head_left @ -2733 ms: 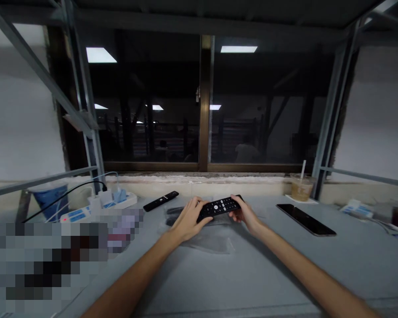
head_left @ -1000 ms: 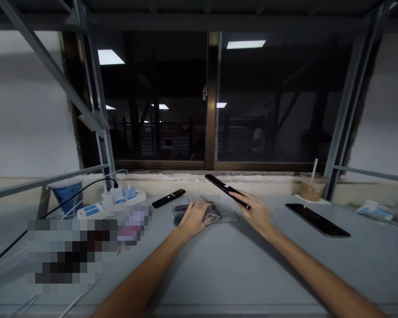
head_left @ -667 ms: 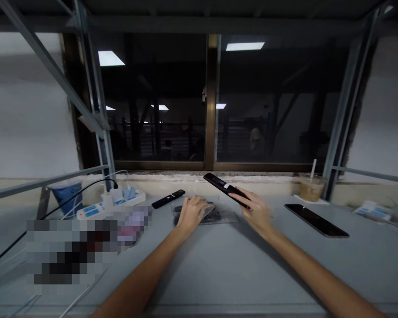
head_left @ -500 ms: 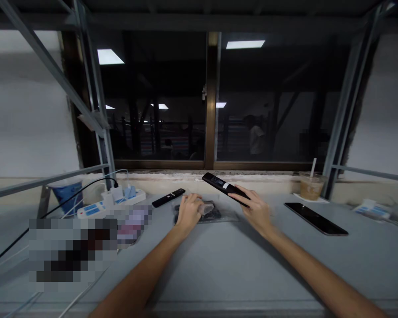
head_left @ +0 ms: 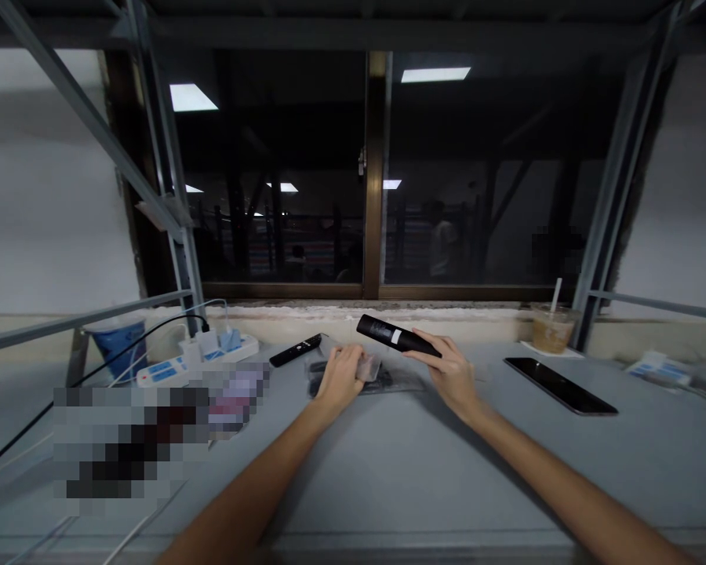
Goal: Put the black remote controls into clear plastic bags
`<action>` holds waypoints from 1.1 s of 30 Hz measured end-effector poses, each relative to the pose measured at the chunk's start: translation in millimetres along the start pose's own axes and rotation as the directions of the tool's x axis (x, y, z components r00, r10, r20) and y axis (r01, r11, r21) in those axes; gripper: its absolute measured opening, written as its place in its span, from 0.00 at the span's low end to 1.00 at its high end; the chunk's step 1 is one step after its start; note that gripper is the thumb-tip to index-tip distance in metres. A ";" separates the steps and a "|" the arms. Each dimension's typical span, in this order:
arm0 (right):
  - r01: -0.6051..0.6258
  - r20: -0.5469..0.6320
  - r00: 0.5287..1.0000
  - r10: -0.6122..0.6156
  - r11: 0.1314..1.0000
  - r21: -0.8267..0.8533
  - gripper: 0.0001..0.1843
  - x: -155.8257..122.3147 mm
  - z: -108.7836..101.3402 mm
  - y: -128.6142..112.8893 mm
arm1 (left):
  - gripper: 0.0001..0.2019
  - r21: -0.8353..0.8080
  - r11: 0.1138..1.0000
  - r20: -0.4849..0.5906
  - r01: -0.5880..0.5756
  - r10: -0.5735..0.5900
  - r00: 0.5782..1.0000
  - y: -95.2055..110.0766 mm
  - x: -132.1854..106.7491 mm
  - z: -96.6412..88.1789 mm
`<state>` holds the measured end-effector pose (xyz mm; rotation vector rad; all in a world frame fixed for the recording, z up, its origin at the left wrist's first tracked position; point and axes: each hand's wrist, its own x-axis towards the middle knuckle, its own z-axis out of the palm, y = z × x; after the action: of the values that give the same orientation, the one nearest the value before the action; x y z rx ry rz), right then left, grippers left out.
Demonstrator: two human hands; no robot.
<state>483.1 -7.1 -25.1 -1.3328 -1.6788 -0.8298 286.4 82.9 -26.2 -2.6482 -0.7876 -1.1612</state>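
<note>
My right hand (head_left: 452, 375) grips a long black remote control (head_left: 391, 335) by its near end, lifted off the grey table (head_left: 423, 479) and pointing left and away; its back with a small white label faces me. My left hand (head_left: 342, 373) is closed on the edge of a clear plastic bag (head_left: 388, 380) lying on the table, with dark items inside. A second, slimmer black remote (head_left: 296, 350) lies just left of that hand.
A white power strip (head_left: 194, 358) with plugs and cables sits at the left, a blue cup (head_left: 116, 344) behind it. A black phone (head_left: 559, 384) lies at the right, an iced drink with a straw (head_left: 551, 327) beyond it. A dark window spans the back wall.
Both hands held the remote face up at first. My right hand then lifted it alone and turned it over, while my left hand dropped to the plastic bag and gathered its edge.
</note>
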 end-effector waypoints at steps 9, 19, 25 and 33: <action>0.008 -0.091 0.996 -0.004 0.999 0.047 0.27 3.2 -4.0 3.0 | 0.18 0.079 0.996 0.161 0.036 -0.048 0.986 -1.4 -0.7 0.1; -0.117 -0.235 0.952 0.198 0.941 0.319 0.21 13.1 -10.0 8.6 | 0.16 0.187 0.976 0.131 0.109 -0.135 0.982 -4.4 -0.9 0.3; -0.268 -0.131 0.909 0.396 0.795 0.544 0.11 14.3 -0.7 8.0 | 0.17 0.063 0.991 0.106 0.121 -0.127 0.986 -5.6 0.3 0.5; -0.517 0.145 0.656 0.741 0.301 0.801 0.27 18.8 -2.1 1.2 | 0.08 0.008 0.988 0.023 0.155 -0.155 0.988 -9.1 1.1 5.9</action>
<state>482.7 -0.5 -7.3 -1.0021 -0.8985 0.2709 286.1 93.0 -30.2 -2.6401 -1.0157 -1.1622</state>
